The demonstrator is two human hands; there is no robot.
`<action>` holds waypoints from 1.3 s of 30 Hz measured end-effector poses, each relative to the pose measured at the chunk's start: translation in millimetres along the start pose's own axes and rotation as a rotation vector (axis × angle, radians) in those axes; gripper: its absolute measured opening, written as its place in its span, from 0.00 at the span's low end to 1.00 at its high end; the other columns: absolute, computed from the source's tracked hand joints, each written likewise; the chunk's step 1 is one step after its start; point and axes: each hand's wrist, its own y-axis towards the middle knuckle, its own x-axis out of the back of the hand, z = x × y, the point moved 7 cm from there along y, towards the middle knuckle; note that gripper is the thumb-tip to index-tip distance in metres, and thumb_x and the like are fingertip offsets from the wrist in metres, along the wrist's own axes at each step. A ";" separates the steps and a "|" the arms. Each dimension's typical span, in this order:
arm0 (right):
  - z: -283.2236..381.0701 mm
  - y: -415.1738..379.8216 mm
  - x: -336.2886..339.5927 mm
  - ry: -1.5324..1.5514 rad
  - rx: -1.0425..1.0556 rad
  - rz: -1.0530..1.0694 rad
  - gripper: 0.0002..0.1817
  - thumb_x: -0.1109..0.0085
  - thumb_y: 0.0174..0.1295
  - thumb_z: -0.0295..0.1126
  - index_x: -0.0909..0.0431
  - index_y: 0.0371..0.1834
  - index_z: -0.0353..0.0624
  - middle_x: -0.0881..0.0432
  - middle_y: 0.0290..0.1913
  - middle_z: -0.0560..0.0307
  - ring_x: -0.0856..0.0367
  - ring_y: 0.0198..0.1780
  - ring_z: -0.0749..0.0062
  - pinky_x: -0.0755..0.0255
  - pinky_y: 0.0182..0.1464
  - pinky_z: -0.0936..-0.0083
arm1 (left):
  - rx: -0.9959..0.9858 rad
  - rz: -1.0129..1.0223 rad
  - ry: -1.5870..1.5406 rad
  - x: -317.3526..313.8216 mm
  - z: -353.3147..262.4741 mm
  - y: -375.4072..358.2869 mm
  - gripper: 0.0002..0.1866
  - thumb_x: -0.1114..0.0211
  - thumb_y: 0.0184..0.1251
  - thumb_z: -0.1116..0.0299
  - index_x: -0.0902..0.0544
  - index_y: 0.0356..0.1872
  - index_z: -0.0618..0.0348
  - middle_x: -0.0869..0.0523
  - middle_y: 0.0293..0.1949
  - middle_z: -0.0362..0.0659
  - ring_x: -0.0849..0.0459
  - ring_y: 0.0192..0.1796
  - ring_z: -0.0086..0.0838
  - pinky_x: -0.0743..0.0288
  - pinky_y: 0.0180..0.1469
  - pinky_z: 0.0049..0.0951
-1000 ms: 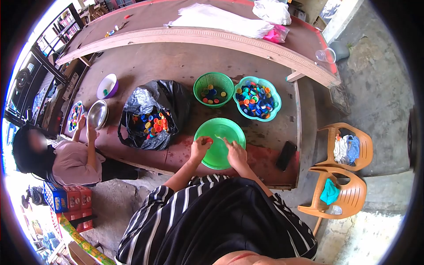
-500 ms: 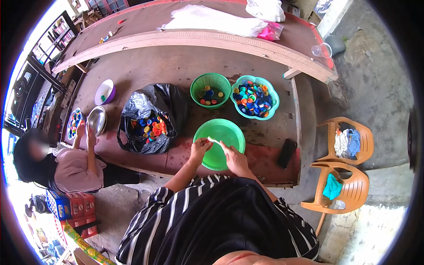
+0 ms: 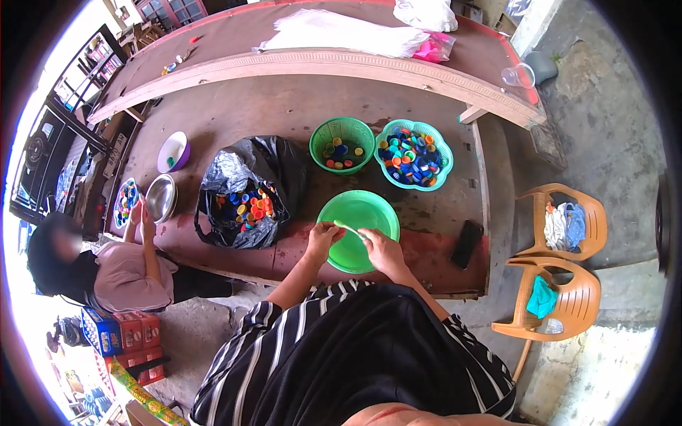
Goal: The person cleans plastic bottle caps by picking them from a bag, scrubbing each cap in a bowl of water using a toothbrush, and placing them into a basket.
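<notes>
My right hand (image 3: pixel 382 251) grips a slim white toothbrush (image 3: pixel 352 228) by its handle end, its pale head pointing left. My left hand (image 3: pixel 324 238) is closed in a pinch close to the brush head; what sits between its fingers is too small to make out. Both hands are over a green basin (image 3: pixel 383 202) that appears to hold water. Behind it stands a green basket (image 3: pixel 342 129) with several bottle caps at its bottom. A scalloped turquoise basket (image 3: pixel 449 160) beside that is full of colourful caps (image 3: pixel 410 157).
To the left, a black plastic bag (image 3: pixel 284 167) holds more caps. A co-worker (image 3: pixel 131 273) sits at far left near a metal bowl (image 3: pixel 163 197), a purple-white bowl (image 3: pixel 173 152) and a cap-filled tray (image 3: pixel 126 202). A phone (image 3: pixel 466 245) lies right; orange chairs (image 3: pixel 586 302) stand beyond.
The toothbrush has shifted slightly between my hands, and my right hand sits a little further right. The whole view has moved slightly; the basins and bag stay in place.
</notes>
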 end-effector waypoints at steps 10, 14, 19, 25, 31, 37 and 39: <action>-22.2 -15.9 15.7 0.043 0.002 -0.127 0.14 0.46 0.66 0.32 0.22 0.54 0.53 0.18 0.41 0.53 0.17 0.39 0.51 0.23 0.39 0.61 | 0.138 0.221 -0.226 -16.7 3.0 -2.7 0.08 0.41 0.71 0.74 0.21 0.46 0.66 0.15 0.44 0.46 0.14 0.43 0.29 0.17 0.50 0.25; -32.0 -12.9 25.7 -0.032 -0.004 -0.245 0.12 0.45 0.66 0.34 0.20 0.51 0.51 0.18 0.40 0.54 0.17 0.38 0.53 0.23 0.38 0.62 | 0.180 0.186 -0.300 -24.9 0.1 -6.2 0.07 0.43 0.72 0.75 0.20 0.45 0.66 0.14 0.44 0.46 0.14 0.43 0.28 0.18 0.48 0.24; -25.3 -10.3 20.4 0.146 0.040 -0.128 0.09 0.43 0.66 0.35 0.18 0.46 0.48 0.17 0.39 0.53 0.17 0.38 0.53 0.24 0.39 0.62 | 0.179 0.256 -0.328 -23.6 -1.6 -4.0 0.04 0.40 0.69 0.77 0.21 0.41 0.65 0.15 0.42 0.46 0.15 0.42 0.30 0.18 0.50 0.26; -26.3 -5.1 24.8 0.137 0.017 -0.188 0.10 0.43 0.66 0.37 0.18 0.44 0.48 0.17 0.39 0.53 0.17 0.38 0.53 0.24 0.38 0.62 | 0.012 0.148 -0.141 -28.1 -15.2 -18.2 0.08 0.37 0.65 0.81 0.22 0.44 0.62 0.15 0.40 0.43 0.15 0.42 0.28 0.18 0.50 0.25; -36.0 0.8 24.8 0.049 -0.035 -0.188 0.11 0.44 0.67 0.40 0.18 0.45 0.49 0.17 0.38 0.54 0.17 0.38 0.54 0.24 0.38 0.62 | -0.170 0.134 0.254 -30.8 -27.9 -25.0 0.15 0.32 0.60 0.80 0.25 0.47 0.66 0.15 0.42 0.45 0.15 0.43 0.27 0.21 0.48 0.24; -29.5 4.4 11.8 0.005 -0.084 -0.066 0.12 0.43 0.66 0.41 0.17 0.46 0.49 0.17 0.39 0.54 0.16 0.38 0.55 0.23 0.38 0.63 | -0.128 0.080 0.304 -34.6 -29.8 -28.9 0.21 0.30 0.59 0.78 0.28 0.52 0.69 0.15 0.42 0.48 0.15 0.43 0.27 0.21 0.49 0.24; -32.0 7.8 13.1 -0.026 -0.095 -0.061 0.12 0.43 0.66 0.40 0.16 0.47 0.49 0.17 0.38 0.54 0.16 0.38 0.55 0.23 0.39 0.63 | -0.079 0.063 0.241 -31.6 -25.9 -28.2 0.20 0.31 0.61 0.77 0.28 0.52 0.66 0.16 0.42 0.47 0.15 0.44 0.27 0.21 0.49 0.24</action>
